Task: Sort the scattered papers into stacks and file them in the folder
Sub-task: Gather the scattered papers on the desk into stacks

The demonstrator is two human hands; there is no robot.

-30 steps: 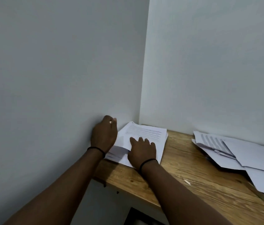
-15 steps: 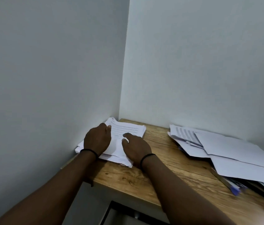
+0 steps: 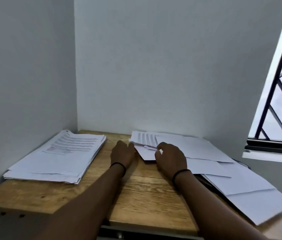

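The loose spread of white printed sheets (image 3: 197, 153) covers the right side of the light wooden desk (image 3: 145, 191), and something dark under it is mostly hidden, can't tell what. Its near-left corner sits right between both hands. Left hand (image 3: 122, 154) touches the edge, fingers tucked out of sight, so can't tell its grip. Right hand (image 3: 170, 157) curls loosely over the sheets. The neat white paper stack (image 3: 58, 156) sits far left, against the wall.

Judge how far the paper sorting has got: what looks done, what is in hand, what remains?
Done: one neat stack lies at the desk's left. In hand: both hands, left hand and right hand, reach the loose papers. Left: that spread is unsorted; nothing is filed, and no folder clearly shows.
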